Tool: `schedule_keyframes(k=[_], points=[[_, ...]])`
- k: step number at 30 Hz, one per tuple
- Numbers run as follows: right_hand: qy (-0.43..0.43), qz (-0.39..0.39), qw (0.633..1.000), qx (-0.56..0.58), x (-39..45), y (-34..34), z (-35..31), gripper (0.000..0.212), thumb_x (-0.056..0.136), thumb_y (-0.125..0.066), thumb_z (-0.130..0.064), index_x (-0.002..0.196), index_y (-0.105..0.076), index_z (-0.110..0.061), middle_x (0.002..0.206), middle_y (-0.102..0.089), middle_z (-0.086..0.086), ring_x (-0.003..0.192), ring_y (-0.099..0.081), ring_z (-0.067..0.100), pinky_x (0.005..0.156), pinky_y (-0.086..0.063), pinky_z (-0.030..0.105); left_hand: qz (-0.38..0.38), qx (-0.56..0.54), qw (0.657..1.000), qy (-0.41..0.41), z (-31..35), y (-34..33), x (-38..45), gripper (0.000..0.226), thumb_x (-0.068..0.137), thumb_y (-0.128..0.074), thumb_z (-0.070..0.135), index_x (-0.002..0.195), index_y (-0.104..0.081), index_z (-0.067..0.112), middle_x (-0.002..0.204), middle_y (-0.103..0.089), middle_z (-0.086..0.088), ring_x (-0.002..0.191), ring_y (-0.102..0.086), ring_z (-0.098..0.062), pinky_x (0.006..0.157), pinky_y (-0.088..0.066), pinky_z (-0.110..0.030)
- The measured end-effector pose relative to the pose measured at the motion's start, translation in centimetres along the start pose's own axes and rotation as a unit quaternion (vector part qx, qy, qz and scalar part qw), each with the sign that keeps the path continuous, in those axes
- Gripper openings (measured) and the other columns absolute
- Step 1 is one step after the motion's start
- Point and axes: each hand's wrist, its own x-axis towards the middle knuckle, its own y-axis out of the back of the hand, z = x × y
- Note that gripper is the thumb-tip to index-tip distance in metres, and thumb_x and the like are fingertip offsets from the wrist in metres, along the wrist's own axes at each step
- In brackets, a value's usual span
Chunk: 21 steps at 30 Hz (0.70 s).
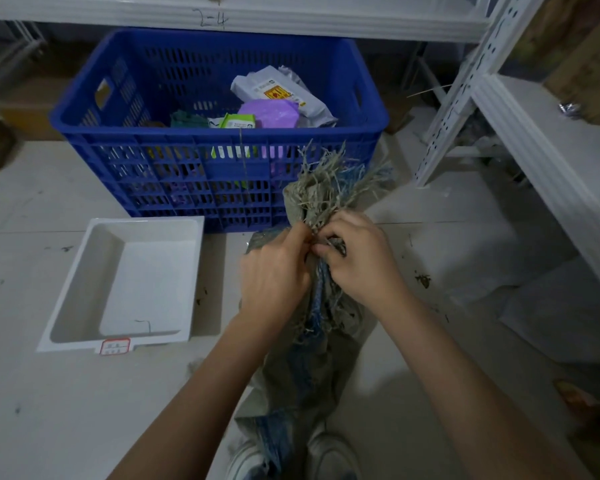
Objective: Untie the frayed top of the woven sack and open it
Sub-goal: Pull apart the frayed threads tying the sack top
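Observation:
A grey woven sack [291, 386] with blue stripes stands on the floor between my arms, its neck bunched tight. Its frayed top [329, 178] fans out in loose grey and blue strands above my hands. My left hand [274, 275] grips the neck from the left, with thumb and fingers pinched at the tie. My right hand [361, 261] presses against the neck from the right, its fingertips pinching strands at the same spot. The knot itself is hidden between my fingers.
A blue slotted crate [146, 143] holding several parcels stands just behind the sack. A white plastic tray [84, 289] lies on the floor to the left. White metal shelving [534, 140] rises on the right. My shoes [329, 455] show at the bottom.

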Motion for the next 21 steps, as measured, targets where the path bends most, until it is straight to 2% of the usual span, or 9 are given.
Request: schedule_keyframes(k=[2,6,8,10,12,15,17,19,21], points=[[0.007,0.011,0.999,0.029,0.0,-0.1,-0.1,0.007,0.082,-0.066,-0.012,0.085,-0.065,-0.006,0.088,-0.058,0.002,0.090,-0.055,0.021,0.077,-0.045,0.033,0.029,-0.022,0.999,0.018,-0.1,0.0,-0.2,0.007,0.077,-0.055,0.019,0.080,-0.061,0.016,0.055,-0.064,-0.002,0.042,-0.058,-0.029,0.045,-0.006,-0.012],[-0.024,0.057,0.993,0.102,-0.5,-0.4,-0.1,0.007,0.084,-0.064,-0.011,0.086,-0.063,-0.004,0.086,-0.050,-0.004,0.084,-0.050,0.012,0.073,-0.037,0.019,0.020,-0.085,0.993,0.078,0.1,0.2,-0.4,0.008,0.086,-0.054,0.016,0.089,-0.061,0.017,0.055,-0.058,0.001,0.050,-0.058,-0.030,0.042,-0.012,-0.018],[-0.043,0.072,0.989,0.121,-0.9,-0.6,0.2,0.008,0.084,-0.064,-0.012,0.086,-0.063,-0.004,0.085,-0.050,-0.004,0.084,-0.050,0.011,0.072,-0.036,0.016,0.013,-0.128,0.987,0.094,-0.1,0.0,-0.5,0.007,0.089,-0.053,0.018,0.091,-0.060,0.019,0.063,-0.067,0.000,0.054,-0.061,-0.027,0.041,-0.024,-0.023],[-0.053,0.086,0.986,0.132,-1.1,-0.7,0.7,0.009,0.083,-0.066,-0.011,0.086,-0.064,-0.003,0.084,-0.051,-0.003,0.085,-0.052,0.014,0.074,-0.038,0.017,-0.011,-0.167,0.982,0.086,-0.2,0.0,-0.6,0.010,0.090,-0.053,0.027,0.095,-0.060,0.023,0.073,-0.071,0.001,0.059,-0.064,-0.022,0.047,-0.040,-0.029],[-0.060,0.099,0.983,0.142,-1.1,-0.6,1.2,0.008,0.082,-0.067,-0.010,0.086,-0.066,-0.003,0.084,-0.052,-0.003,0.085,-0.053,0.014,0.076,-0.040,0.017,-0.040,-0.200,0.977,0.067,-0.2,0.2,-0.6,0.017,0.090,-0.052,0.035,0.102,-0.062,0.028,0.081,-0.071,0.009,0.057,-0.061,-0.014,0.054,-0.046,-0.028],[-0.055,0.108,0.981,0.150,-1.0,-0.4,1.5,0.007,0.081,-0.068,-0.010,0.084,-0.066,-0.004,0.083,-0.053,-0.003,0.084,-0.052,0.007,0.076,-0.039,0.009,-0.045,-0.187,0.980,0.045,0.1,0.5,-0.2,0.016,0.090,-0.053,0.036,0.101,-0.064,0.031,0.086,-0.072,0.011,0.058,-0.058,-0.010,0.054,-0.044,-0.026],[-0.052,0.107,0.981,0.153,-1.1,-0.2,1.5,0.006,0.081,-0.068,-0.009,0.084,-0.067,-0.004,0.082,-0.053,-0.003,0.083,-0.051,0.003,0.075,-0.036,0.002,-0.038,-0.165,0.985,0.037,0.1,0.5,0.1,0.014,0.090,-0.055,0.034,0.097,-0.065,0.027,0.077,-0.070,0.010,0.059,-0.061,-0.012,0.050,-0.042,-0.027],[-0.040,0.097,0.983,0.152,-1.0,-0.2,1.4,0.007,0.081,-0.069,-0.010,0.084,-0.068,-0.004,0.082,-0.053,-0.004,0.082,-0.050,0.001,0.075,-0.036,0.001,-0.036,-0.143,0.988,0.037,0.1,0.4,0.3,0.011,0.090,-0.056,0.029,0.092,-0.063,0.022,0.054,-0.051,0.015,0.048,-0.049,-0.008,0.041,-0.030,-0.023],[-0.026,0.089,0.984,0.150,-0.9,-0.2,1.3,0.007,0.080,-0.069,-0.010,0.084,-0.068,-0.004,0.081,-0.052,-0.006,0.081,-0.048,-0.001,0.075,-0.037,0.002,-0.034,-0.131,0.989,0.053,0.1,0.4,0.4,0.009,0.091,-0.056,0.024,0.091,-0.062,0.018,0.048,-0.035,0.018,0.042,-0.034,-0.002,0.041,-0.019,-0.020]])
